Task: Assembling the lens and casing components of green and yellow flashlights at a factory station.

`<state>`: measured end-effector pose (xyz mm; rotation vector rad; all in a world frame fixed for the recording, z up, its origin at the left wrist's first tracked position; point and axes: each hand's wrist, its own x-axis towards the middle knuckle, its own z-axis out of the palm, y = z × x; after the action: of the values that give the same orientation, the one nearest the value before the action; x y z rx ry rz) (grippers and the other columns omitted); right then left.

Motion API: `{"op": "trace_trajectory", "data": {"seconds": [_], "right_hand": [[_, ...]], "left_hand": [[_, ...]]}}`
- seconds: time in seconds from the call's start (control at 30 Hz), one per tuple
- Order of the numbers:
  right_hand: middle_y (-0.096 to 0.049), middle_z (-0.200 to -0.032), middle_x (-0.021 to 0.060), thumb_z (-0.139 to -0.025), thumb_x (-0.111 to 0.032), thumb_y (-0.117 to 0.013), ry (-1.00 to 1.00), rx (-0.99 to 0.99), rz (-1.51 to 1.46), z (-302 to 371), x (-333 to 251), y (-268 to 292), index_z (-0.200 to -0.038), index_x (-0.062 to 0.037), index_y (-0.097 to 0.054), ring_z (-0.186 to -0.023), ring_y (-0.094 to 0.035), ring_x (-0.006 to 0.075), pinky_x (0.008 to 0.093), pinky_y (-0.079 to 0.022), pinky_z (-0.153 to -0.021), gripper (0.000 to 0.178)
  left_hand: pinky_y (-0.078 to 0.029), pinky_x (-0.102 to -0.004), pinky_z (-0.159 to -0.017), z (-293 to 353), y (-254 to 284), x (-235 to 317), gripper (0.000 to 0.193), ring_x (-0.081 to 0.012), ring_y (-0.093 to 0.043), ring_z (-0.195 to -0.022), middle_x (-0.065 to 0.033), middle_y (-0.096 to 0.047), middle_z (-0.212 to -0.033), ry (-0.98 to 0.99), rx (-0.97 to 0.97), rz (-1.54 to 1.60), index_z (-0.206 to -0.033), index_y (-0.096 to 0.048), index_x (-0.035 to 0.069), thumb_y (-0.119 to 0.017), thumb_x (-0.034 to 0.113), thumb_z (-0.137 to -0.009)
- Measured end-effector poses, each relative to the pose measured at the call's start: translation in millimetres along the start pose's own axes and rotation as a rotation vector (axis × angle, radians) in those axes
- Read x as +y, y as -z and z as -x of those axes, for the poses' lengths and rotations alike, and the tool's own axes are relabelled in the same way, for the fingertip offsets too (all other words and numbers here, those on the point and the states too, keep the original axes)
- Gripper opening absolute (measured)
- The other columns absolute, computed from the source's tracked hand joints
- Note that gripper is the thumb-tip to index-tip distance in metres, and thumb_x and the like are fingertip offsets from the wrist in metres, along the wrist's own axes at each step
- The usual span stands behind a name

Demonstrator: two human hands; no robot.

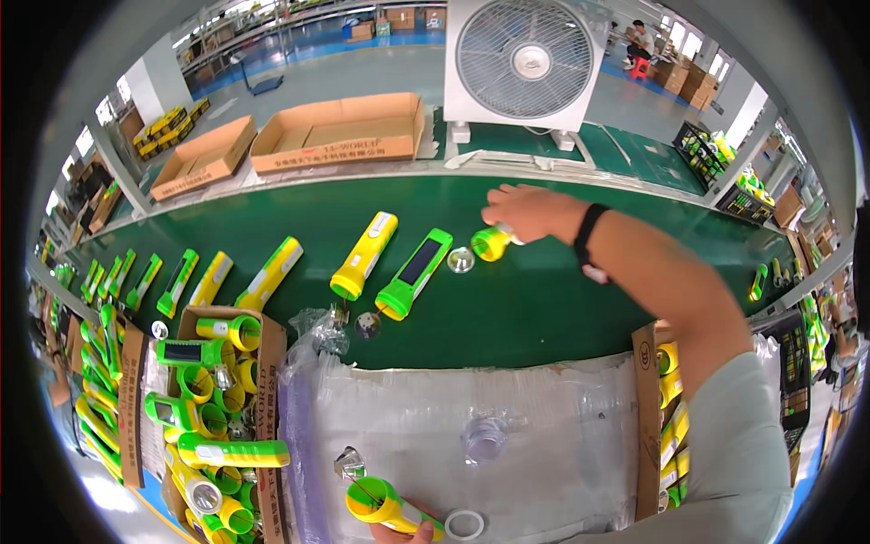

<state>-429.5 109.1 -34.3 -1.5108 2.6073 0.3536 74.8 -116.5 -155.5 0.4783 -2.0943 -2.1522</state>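
Observation:
At the lower edge my left hand (417, 534) is closed around a yellow-and-green flashlight body (388, 508). Its open green end faces up and left, and a silver reflector (350, 464) hangs out by a wire. Stretched across the green belt (535, 308), my right hand (530, 211) grips another flashlight body (490, 244), mostly covered by the fingers. A loose reflector (460, 260) lies beside its open end. On the worktop (390, 399) between my arms are a clear plastic ring piece (486, 439) and, next to my left hand, a white ring (465, 524).
Several flashlights lie along the belt, including a green one (415, 274) and a yellow one (364, 256). A full carton (268, 399) stands at left, another (647, 417) at right. Beyond the belt are shallow cardboard trays (335, 136) and a large fan (526, 68). A person sits far back.

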Motion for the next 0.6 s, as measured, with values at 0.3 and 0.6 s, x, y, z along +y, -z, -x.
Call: {"op": "trace_trajectory", "data": {"seconds": [0.3, 0.6], "right_hand": [[-0.054, -0.100, 0.0092, -0.067, -0.005, -0.064, 0.151, -0.025, -0.163, 20, -46, -14, -0.109, -0.0105, -0.052, -0.098, -0.052, 0.0315, 0.0423, -0.044, -0.081, 0.044], [-0.047, -0.124, 0.0151, -0.066, -0.009, -0.068, 0.407, 0.399, -0.036, -50, -127, 7, -0.131, -0.0131, -0.042, -0.116, -0.046, 0.0345, 0.0442, -0.036, -0.098, 0.070]], "left_hand": [[-0.045, -0.0306, -0.079, -10, -15, 27, 0.061, -0.0181, -0.052, -0.092, -0.0085, -0.050, -0.106, 0.012, -0.015, 0.117, -0.125, -0.036, 0.002, -0.070, 0.004, -0.075], [-0.043, -0.0338, -0.087, -12, -14, 37, 0.073, -0.0213, -0.050, -0.101, -0.0101, -0.048, -0.113, 0.044, -0.088, 0.084, -0.132, -0.030, 0.001, -0.068, 0.001, -0.071]]}}
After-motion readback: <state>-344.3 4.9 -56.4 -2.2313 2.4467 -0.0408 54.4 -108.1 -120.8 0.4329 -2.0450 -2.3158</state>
